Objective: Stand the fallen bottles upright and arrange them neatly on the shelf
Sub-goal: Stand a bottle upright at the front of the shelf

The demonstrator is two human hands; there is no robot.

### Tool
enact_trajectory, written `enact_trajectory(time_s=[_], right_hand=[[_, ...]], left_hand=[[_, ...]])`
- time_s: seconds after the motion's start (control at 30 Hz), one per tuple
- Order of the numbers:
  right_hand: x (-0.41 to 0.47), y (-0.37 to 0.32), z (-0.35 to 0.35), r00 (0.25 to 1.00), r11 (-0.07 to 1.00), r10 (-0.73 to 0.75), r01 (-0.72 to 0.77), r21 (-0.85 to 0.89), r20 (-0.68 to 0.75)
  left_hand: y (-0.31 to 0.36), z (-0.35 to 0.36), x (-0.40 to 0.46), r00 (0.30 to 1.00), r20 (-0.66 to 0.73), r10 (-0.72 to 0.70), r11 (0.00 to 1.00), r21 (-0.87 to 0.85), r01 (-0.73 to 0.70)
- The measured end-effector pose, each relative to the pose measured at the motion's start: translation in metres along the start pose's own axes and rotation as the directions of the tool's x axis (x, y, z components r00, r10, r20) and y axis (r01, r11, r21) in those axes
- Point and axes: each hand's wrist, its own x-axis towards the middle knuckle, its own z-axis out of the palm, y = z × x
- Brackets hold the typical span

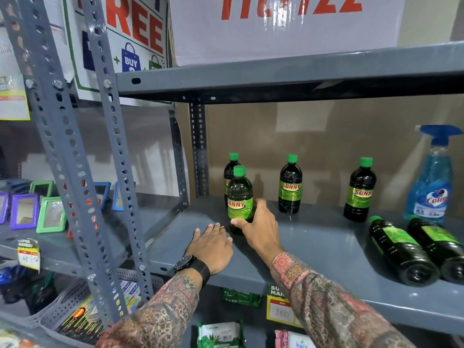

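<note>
Dark bottles with green caps and green SUNNY labels are on a grey metal shelf (313, 244). My right hand (258, 227) grips the lower part of an upright front bottle (239, 197). Another upright bottle (229, 172) stands just behind it. Two more stand upright at the middle (290, 184) and to the right (360, 190). Two fallen bottles (401, 252) (442, 244) lie side by side at the right, bases toward me. My left hand (213, 247) rests flat on the shelf, fingers spread, just left of the held bottle.
A blue spray bottle (430, 177) stands at the back right behind the fallen bottles. The upper shelf (276, 79) hangs close overhead. Perforated grey uprights (110, 151) rise at the left. Small framed mirrors (50, 214) sit on the neighbouring shelf.
</note>
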Motion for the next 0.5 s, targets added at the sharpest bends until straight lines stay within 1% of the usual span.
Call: enact_trajectory(time_s=[0.27,0.33,0.4,0.47,0.5], right_hand=[[-0.007,-0.006,-0.011,0.992,0.998,0.0,-0.008,0.062,0.126],[-0.013,-0.006,-0.024,0.99,0.999,0.011,-0.017,0.042,0.139],[-0.02,-0.002,-0.044,0.996,0.998,-0.026,0.03,-0.048,0.089],[-0.027,0.007,-0.068,0.993,0.966,-0.118,0.112,-0.232,-0.01],[-0.029,0.012,-0.083,0.986,0.928,-0.16,0.136,-0.348,-0.042]], left_hand=[[0.005,-0.005,-0.011,1.0,-0.004,-0.018,1.0,-0.011,0.018],[0.017,-0.004,-0.022,0.999,-0.027,-0.017,1.0,-0.016,0.017],[0.038,0.0,-0.035,0.995,-0.086,0.05,0.999,-0.001,-0.05],[0.068,0.006,-0.041,0.977,-0.144,0.157,0.987,-0.002,-0.159],[0.083,0.007,-0.04,0.968,-0.158,0.194,0.98,-0.012,-0.198]])
